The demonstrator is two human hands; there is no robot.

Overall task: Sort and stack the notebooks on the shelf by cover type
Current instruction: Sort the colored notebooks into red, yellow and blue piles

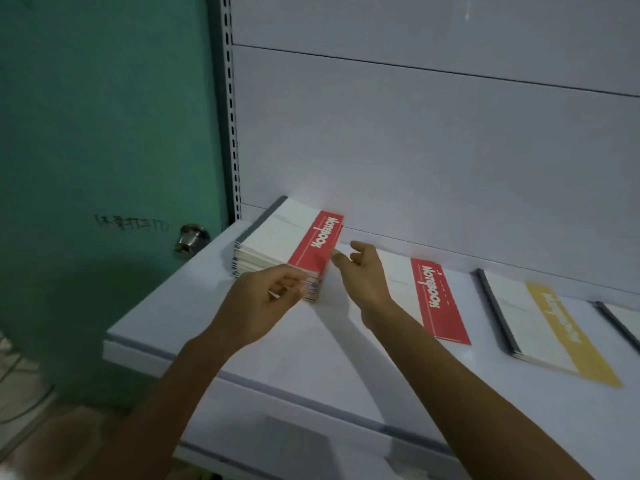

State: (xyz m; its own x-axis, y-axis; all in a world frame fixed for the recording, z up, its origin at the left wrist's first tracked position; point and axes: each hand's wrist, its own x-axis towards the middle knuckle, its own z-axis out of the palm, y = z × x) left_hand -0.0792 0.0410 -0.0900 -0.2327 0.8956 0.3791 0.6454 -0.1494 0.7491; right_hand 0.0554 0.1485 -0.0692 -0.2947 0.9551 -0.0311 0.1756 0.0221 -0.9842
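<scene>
A stack of white notebooks with red "NOTEBOOK" bands lies at the back left of the white shelf. My left hand is at the stack's near right corner, its curled fingers and thumb pinching the lower edges there. My right hand hovers just right of the stack with relaxed fingers pointing at its right edge, holding nothing. Under my right wrist a single red-banded notebook lies flat. A yellow-banded notebook lies further right.
Another notebook's dark spine shows at the right frame edge. The shelf's grey back panel rises behind the notebooks. A green door with a metal knob stands left of the shelf's slotted upright.
</scene>
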